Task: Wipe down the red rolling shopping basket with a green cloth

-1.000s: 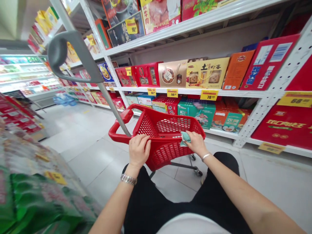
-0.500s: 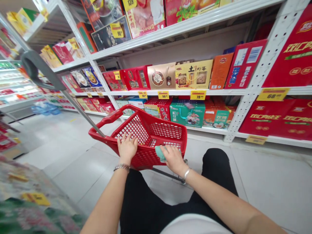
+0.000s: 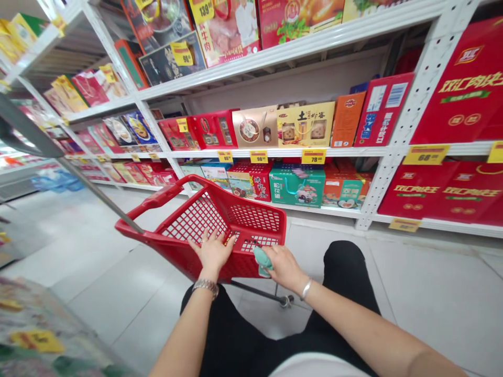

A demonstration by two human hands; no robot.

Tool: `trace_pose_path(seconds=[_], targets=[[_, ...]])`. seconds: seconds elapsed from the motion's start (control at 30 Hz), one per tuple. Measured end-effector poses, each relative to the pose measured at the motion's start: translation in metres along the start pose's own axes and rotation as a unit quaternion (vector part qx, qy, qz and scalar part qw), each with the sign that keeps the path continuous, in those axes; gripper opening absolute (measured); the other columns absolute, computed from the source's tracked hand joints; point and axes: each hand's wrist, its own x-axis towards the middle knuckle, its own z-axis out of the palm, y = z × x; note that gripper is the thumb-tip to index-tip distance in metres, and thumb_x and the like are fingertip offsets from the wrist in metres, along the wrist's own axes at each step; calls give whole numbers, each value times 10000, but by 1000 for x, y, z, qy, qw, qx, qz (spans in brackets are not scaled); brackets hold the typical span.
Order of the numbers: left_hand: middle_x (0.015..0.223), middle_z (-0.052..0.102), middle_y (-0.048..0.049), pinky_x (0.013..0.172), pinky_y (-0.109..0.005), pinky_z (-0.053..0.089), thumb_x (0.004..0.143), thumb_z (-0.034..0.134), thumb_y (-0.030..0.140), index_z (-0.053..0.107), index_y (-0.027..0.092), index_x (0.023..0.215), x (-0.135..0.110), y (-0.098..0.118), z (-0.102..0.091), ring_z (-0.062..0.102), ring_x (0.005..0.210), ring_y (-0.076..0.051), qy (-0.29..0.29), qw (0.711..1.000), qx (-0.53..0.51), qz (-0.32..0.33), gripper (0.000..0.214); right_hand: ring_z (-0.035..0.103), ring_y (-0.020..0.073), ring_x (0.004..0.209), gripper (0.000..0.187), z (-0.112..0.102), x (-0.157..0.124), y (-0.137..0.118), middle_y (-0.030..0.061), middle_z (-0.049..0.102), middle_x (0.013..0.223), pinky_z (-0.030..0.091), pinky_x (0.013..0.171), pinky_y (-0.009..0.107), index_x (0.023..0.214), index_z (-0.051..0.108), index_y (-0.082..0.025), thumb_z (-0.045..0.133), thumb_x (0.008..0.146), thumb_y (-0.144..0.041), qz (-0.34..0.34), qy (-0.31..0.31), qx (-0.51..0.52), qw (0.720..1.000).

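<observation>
The red wheeled basket (image 3: 255, 212) has rolled a little further along the white shelf (image 3: 275, 152). The left hand (image 3: 212, 252) lies on its rim, fingers spread wide. The right hand (image 3: 285, 269) has its fingers pinching a green cloth (image 3: 262, 261) against the rim.

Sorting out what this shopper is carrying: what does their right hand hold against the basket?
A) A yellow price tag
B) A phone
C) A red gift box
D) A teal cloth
D: the right hand grips a teal cloth at the edge of the red shopping basket.
</observation>
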Motion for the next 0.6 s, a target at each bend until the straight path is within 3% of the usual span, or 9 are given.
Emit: trace_pose_path(seconds=[0.17, 0.4, 0.5, 0.6], targets=[[1347, 659, -112, 1143, -717, 85, 888, 464, 613, 760, 329, 1101, -9, 2, 4, 494, 1322, -376, 10, 1000, 6, 24, 462, 614, 259, 977, 466, -1, -17, -15, 102, 658, 1055, 484, 898, 368, 1275, 598, -185, 688, 822, -244, 11, -16, -11, 1000], [1366, 650, -48, 1157, -727, 27, 886, 562, 474, 765, 398, 1081, -4, -27, -6, 464, 1365, -375, -37, 996, 12, 84, 291, 599, 259, 1006, 536, 3, -47, -42, 98, 655, 1131, 476, 913, 377, 1334, 559, -215, 687, 813, -235, -49, -47, 22, 997], [1490, 538, -29, 1156, -733, 55, 863, 609, 428, 741, 402, 1145, 1, -34, -11, 306, 1468, -405, -50, 994, 36, 93, 313, 560, 248, 1162, 575, -1, -50, -38, 95, 630, 1272, 362, 1095, 436, 1362, 539, -239, 712, 813, -247, -105, -46, 66, 991], [1550, 457, -68, 1131, -768, 97, 883, 563, 315, 709, 344, 1226, 5, -32, -15, 201, 1504, -422, -74, 993, 68, 59, 374, 519, 239, 1261, 522, -11, -42, -20, 70, 628, 1319, 163, 1203, 529, 1336, 571, -283, 716, 835, -268, -104, -41, 92, 989]])
